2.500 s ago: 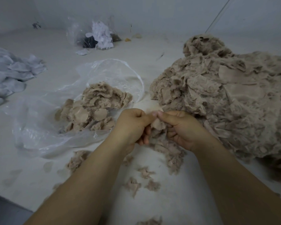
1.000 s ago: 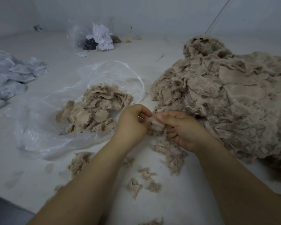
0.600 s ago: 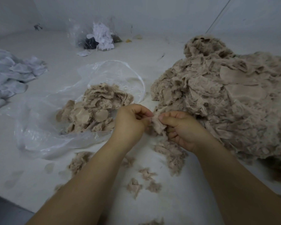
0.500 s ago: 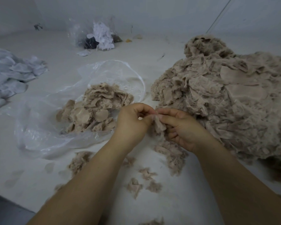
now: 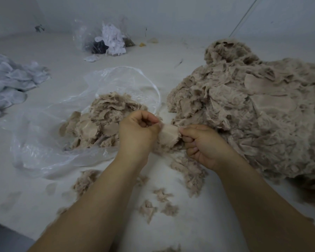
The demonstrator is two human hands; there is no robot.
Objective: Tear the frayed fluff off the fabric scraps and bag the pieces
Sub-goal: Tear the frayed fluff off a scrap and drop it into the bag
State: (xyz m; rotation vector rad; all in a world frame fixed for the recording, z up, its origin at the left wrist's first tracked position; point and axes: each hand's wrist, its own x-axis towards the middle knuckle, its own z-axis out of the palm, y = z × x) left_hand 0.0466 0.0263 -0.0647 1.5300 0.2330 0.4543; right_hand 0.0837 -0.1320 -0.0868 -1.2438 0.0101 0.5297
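Fingers of left hand [image 5: 137, 132] and right hand [image 5: 204, 144] pinching smooth beige scrap [image 5: 168, 136], fluffy-edged

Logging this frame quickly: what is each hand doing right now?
Left hand: closed, pinching the left edge of the fabric scrap.
Right hand: closed, pinching the scrap's right edge.
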